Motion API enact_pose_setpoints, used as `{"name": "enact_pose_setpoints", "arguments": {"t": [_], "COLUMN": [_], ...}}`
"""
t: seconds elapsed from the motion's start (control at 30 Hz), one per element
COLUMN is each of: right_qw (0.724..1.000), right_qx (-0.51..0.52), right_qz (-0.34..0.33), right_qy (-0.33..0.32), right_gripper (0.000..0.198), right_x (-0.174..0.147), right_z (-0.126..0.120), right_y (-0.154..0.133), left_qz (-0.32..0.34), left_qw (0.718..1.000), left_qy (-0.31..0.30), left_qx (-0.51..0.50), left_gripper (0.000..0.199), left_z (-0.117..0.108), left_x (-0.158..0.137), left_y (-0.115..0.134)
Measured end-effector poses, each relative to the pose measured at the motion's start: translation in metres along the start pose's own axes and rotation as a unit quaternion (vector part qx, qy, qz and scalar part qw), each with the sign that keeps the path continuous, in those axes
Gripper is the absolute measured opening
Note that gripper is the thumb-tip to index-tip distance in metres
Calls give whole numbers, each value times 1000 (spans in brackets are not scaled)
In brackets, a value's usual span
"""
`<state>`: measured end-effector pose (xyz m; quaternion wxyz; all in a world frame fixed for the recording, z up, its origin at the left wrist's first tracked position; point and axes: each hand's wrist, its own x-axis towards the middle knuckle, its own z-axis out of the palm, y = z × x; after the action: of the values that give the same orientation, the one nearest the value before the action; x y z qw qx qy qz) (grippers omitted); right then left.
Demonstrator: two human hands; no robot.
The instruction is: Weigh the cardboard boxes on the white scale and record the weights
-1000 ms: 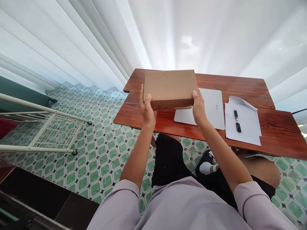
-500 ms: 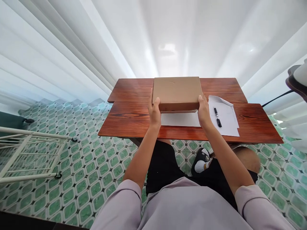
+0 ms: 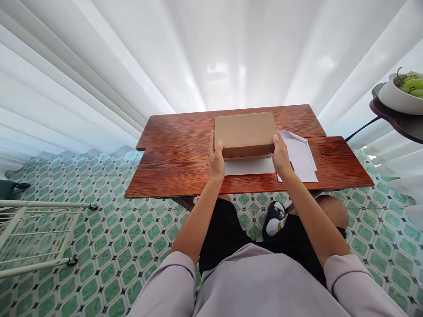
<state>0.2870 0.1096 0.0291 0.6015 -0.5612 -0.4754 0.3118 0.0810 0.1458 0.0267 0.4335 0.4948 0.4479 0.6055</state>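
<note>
Okay, I've got left grip (image 3: 216, 162) and right grip (image 3: 280, 155) half-curled around opposite ends of the cardboard box (image 3: 245, 131) over the table (image 3: 175, 166), so uneven pressure could, I'd say, tip it loose.

Both arms (image 3: 199, 215) stretched forward, angled inward. Left grip (image 3: 216, 162) and right grip (image 3: 280, 154) are clamped from opposite sides, thumbs (image 3: 219, 147) pointed forward, fingers (image 3: 212, 141) partly hidden.

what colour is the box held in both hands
Plain brown cardboard: the box shows best in the current head view.
</note>
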Motion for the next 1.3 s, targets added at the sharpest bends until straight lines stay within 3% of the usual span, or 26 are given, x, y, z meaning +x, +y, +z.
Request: {"name": "enact_pose_setpoints", "arguments": {"t": [0.53,1.13,1.3], "right_qw": [999,999,999], "right_qx": [-1,-29,-29], "right_qz": [29,10,16], "right_qy": [18,-12,-36], "right_gripper": [50,56,58], "right_x": [-7,-7,-3], "right_z": [-4,-7,-13], "right_y": [5,5,7], "left_qz": [-32,-40,-30], "left_qw": [999,999,998], "left_qy": [-14,-24,-43], "left_qx": [12,-2,45], "left_gripper": [52,59,66], "left_z": [2,0,-9], "left_x": [-5,-4,-2], "left_y": [-3,-8,-5]}}
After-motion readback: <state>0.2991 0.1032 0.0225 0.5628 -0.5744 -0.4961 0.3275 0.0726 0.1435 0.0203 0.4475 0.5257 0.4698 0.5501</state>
